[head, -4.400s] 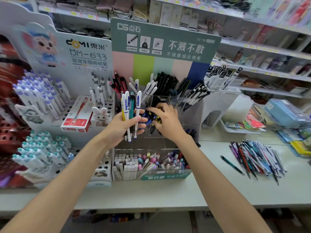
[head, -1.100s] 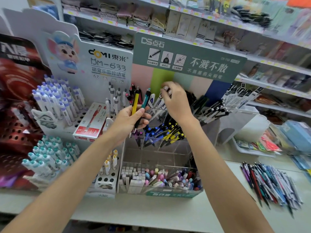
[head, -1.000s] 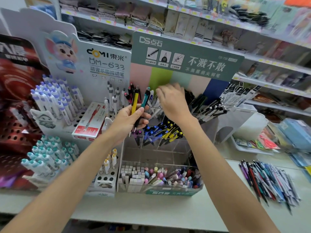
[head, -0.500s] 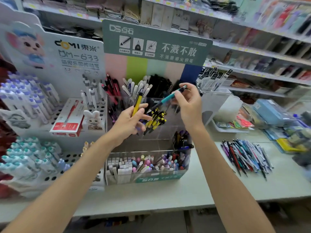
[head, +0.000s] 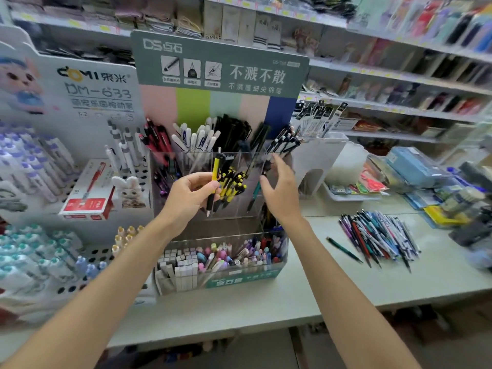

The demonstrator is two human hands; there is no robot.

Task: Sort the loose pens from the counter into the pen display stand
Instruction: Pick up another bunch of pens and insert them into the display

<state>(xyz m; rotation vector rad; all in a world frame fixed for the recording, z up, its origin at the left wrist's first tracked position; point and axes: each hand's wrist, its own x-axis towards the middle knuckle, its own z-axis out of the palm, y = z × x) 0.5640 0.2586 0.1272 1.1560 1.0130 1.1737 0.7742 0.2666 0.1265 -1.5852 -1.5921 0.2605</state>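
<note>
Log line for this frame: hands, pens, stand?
left hand grips yellow-and-black plastic pen, tip down | right hand open, empty, by clear acrylic pen display stand | loose mixed-colour pens piled on pale counter

Bright, even light; soft shadows; motion blur at right edge; wide-angle bending

A yellow-and-black pen [head: 216, 169], a grey-green header [head: 239, 49] over pink, lime, mint and navy stripes [head: 193, 107], a red-and-white box [head: 87, 193].

2 arms extended, left hand [head: 190, 194] pinching yellow pen [head: 216, 169], right hand [head: 278, 193] fingers loosely spread
</note>
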